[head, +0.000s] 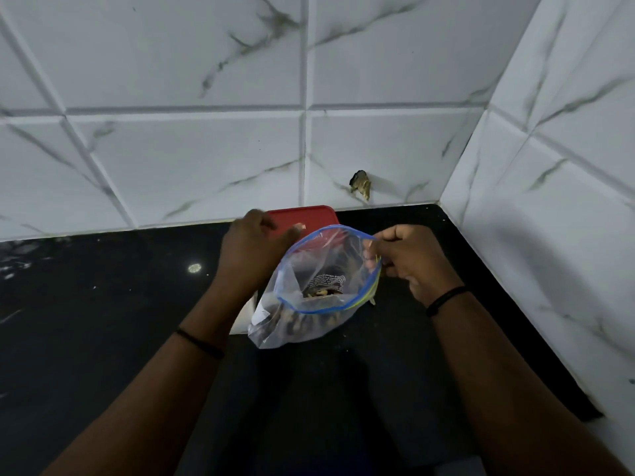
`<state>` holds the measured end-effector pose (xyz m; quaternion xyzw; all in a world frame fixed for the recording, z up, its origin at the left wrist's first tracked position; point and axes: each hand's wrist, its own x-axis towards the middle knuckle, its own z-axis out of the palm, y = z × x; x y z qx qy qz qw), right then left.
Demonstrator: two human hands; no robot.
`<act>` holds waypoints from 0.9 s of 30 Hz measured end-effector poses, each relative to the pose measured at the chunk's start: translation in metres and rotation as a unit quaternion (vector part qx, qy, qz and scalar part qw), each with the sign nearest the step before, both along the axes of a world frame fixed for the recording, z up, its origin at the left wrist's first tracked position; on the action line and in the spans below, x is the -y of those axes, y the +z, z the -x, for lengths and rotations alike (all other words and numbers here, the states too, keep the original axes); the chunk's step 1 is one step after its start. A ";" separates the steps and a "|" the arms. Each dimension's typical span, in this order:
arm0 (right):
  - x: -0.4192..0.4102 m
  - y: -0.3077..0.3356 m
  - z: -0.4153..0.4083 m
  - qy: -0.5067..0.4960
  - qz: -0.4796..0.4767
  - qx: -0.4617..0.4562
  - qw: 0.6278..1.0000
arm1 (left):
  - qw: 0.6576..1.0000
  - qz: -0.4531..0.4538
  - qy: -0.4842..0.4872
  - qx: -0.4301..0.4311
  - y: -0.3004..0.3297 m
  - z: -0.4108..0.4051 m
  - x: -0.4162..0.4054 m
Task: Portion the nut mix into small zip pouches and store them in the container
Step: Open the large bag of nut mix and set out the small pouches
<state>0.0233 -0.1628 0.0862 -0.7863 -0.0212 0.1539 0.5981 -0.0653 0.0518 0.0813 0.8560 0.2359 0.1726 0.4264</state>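
A clear zip bag (302, 297) with a blue and green zip rim stands open on the black counter, with nut mix (309, 321) in its bottom. My right hand (405, 262) pinches the right side of the rim. My left hand (251, 255) hovers by the bag's left side with fingers loosely curled, over the red lid (309, 216) of a container behind the bag. The container's body is hidden. A white flat thing (245, 317) lies partly under the bag on its left.
The black counter (103, 304) runs left and toward me. White marble-pattern tiled walls (206, 149) close the back and the right side, forming a corner. A small hole in the back wall (360, 183) sits above the counter.
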 end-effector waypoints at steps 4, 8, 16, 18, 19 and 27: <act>-0.001 0.001 0.003 -0.013 -0.016 -0.027 0.999 | 0.987 -0.006 0.026 -0.159 -0.020 0.030 -0.007; -0.004 0.003 0.005 -0.022 -0.008 -0.028 0.999 | 0.949 0.152 -0.004 -0.276 -0.043 0.033 -0.004; -0.007 0.008 0.010 -0.012 -0.055 -0.088 0.995 | 0.865 0.461 0.125 -0.155 -0.058 0.018 0.009; -0.005 0.007 0.009 -0.011 -0.079 -0.116 0.990 | 0.850 0.489 0.135 -0.140 -0.056 0.014 0.010; -0.004 0.006 0.008 -0.018 -0.095 -0.130 0.987 | 0.847 0.495 0.138 -0.136 -0.055 0.013 0.011; -0.006 -0.003 0.003 -0.147 -0.367 -0.272 0.877 | 0.733 0.665 0.142 0.002 -0.039 0.001 -0.002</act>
